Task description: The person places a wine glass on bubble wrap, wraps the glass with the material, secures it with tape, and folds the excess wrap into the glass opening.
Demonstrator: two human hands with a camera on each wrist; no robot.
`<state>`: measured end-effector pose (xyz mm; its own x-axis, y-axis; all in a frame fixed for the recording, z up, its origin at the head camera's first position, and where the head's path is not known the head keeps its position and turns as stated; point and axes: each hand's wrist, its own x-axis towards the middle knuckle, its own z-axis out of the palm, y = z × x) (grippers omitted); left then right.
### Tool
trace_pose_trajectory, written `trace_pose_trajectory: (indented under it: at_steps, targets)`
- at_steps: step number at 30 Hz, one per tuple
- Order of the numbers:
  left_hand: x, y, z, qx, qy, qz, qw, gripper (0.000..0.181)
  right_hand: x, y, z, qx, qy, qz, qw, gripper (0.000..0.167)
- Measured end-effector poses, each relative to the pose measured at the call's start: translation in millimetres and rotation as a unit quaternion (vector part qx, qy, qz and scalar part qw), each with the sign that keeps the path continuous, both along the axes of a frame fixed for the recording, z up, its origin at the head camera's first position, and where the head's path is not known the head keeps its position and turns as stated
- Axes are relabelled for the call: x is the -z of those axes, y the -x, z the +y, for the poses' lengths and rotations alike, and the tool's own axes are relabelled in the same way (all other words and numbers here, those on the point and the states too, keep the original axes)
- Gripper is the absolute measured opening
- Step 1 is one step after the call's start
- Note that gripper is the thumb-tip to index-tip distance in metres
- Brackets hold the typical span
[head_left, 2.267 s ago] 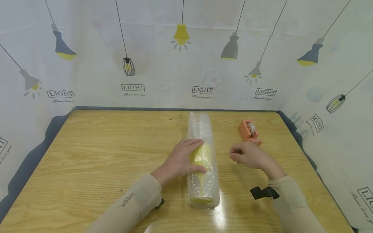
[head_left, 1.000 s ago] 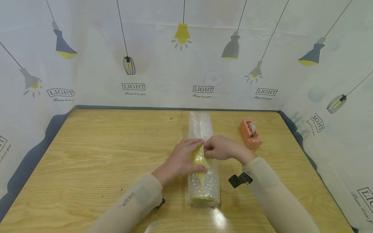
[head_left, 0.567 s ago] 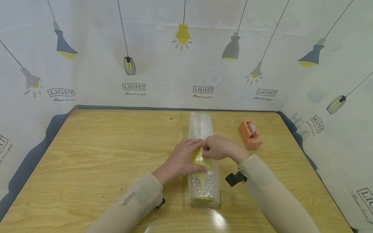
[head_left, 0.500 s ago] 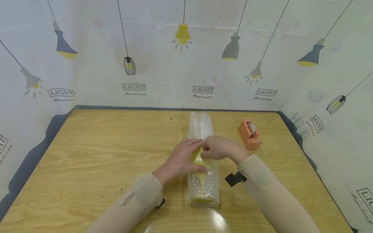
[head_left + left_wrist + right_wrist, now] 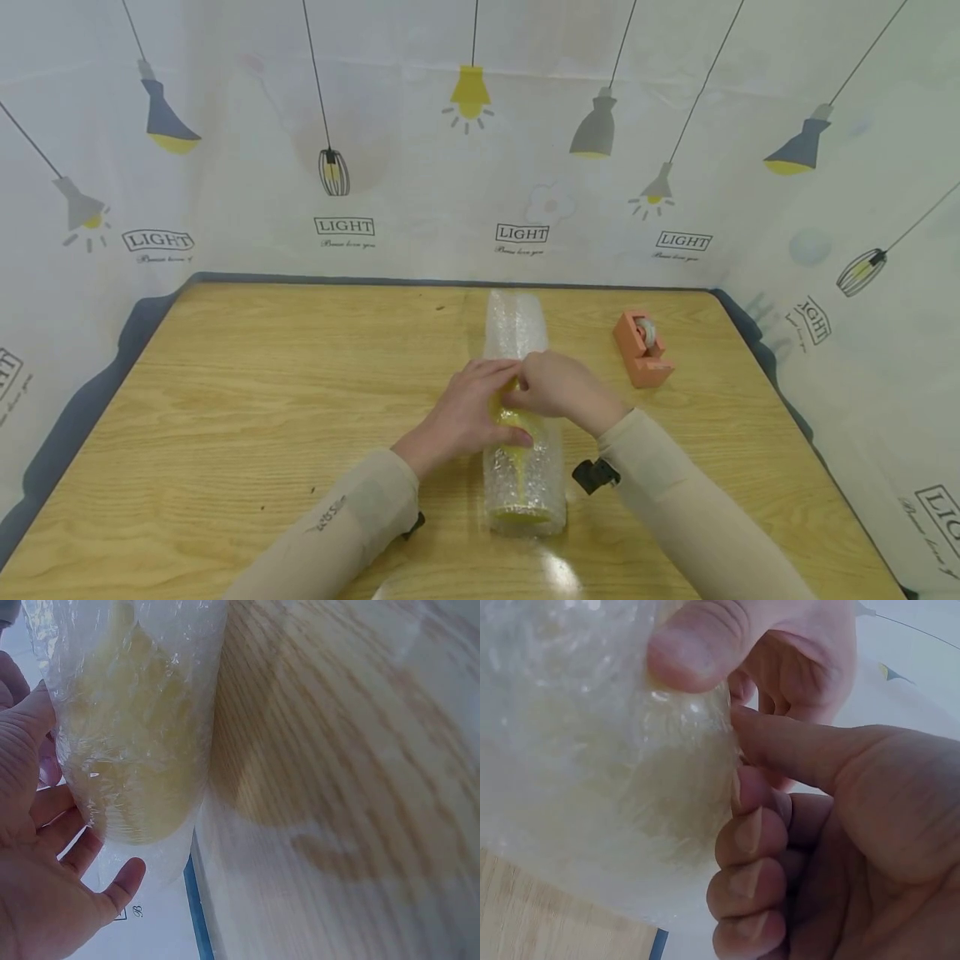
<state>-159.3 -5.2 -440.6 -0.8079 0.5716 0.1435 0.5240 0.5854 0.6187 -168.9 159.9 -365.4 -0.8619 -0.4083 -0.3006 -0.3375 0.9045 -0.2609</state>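
Observation:
A yellow object, its kind blurred by the wrapping, lies in a long roll of clear bubble wrap [image 5: 525, 479] on the table. My left hand [image 5: 468, 408] grips the roll from its left side, thumb near and fingers farther back. Over the top of the roll, my right hand [image 5: 558, 387] meets the left fingertips. In the right wrist view, the right thumb [image 5: 787, 742] presses at the wrap's edge beside the left thumb [image 5: 694, 649]. The other right fingers [image 5: 750, 889] are curled in. Whether anything thin, such as tape, is under them is hidden.
To the right of the roll, a coral-pink tape dispenser [image 5: 642, 350] with a tape roll stands on the wooden table [image 5: 262, 392]. A white sheet [image 5: 405, 150] printed with lamps rises behind the table's far edge.
My right hand has come from beside the tape dispenser leftward onto the roll, and its thumb has just spread towards the left hand. The left hand and the roll have stayed put.

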Motion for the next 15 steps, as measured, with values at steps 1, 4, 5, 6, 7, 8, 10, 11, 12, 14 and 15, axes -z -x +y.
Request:
trace_pose_trajectory:
  at_steps: [1,4,5,6,7,8,10,11,12,14,15]
  targets:
    - [0.0,-0.1,0.1,0.000,-0.001,0.000,1.0000,0.101,0.7,-0.6,-0.4,0.005,0.000,0.005,1.0000,0.050]
    - [-0.6,-0.6,0.1,-0.001,0.001,-0.001,1.0000,0.101,1.9,-1.9,-0.9,0.015,0.000,0.012,0.9998,0.049]
    - [-0.7,-0.8,0.1,-0.001,0.001,-0.001,1.0000,0.101,2.1,-2.2,-0.7,0.016,0.001,0.014,0.9998,0.049]
    - [-0.9,-0.9,0.0,-0.001,0.003,-0.002,1.0000,0.102,2.3,-2.4,-0.6,0.019,0.002,0.014,0.9997,0.049]
    - [-1.2,-1.1,-0.1,-0.001,0.004,-0.001,1.0000,0.102,2.7,-2.6,-0.2,0.022,0.004,0.014,0.9997,0.050]
    - [-1.4,-1.2,-0.1,-0.001,0.006,-0.001,1.0000,0.102,3.0,-2.7,0.2,0.024,0.006,0.015,0.9996,0.050]
    - [-1.5,-1.2,-0.3,-0.001,0.009,0.001,1.0000,0.102,4.0,-2.8,1.3,0.031,0.009,0.015,0.9994,0.051]
    - [-1.6,-1.2,-0.3,-0.001,0.010,0.002,0.9999,0.102,4.4,-2.8,2.0,0.037,0.011,0.012,0.9992,0.053]
    - [-1.7,-1.1,-0.3,0.000,0.013,0.003,0.9999,0.102,4.9,-2.7,2.8,0.043,0.014,0.010,0.9989,0.054]
    - [-2.0,-1.3,-0.7,0.001,0.014,0.007,0.9999,0.102,5.6,-2.6,4.9,0.052,0.021,0.008,0.9984,0.055]
    - [-2.2,-1.4,-0.9,0.001,0.015,0.009,0.9998,0.102,5.9,-2.5,5.9,0.058,0.025,0.002,0.9980,0.056]
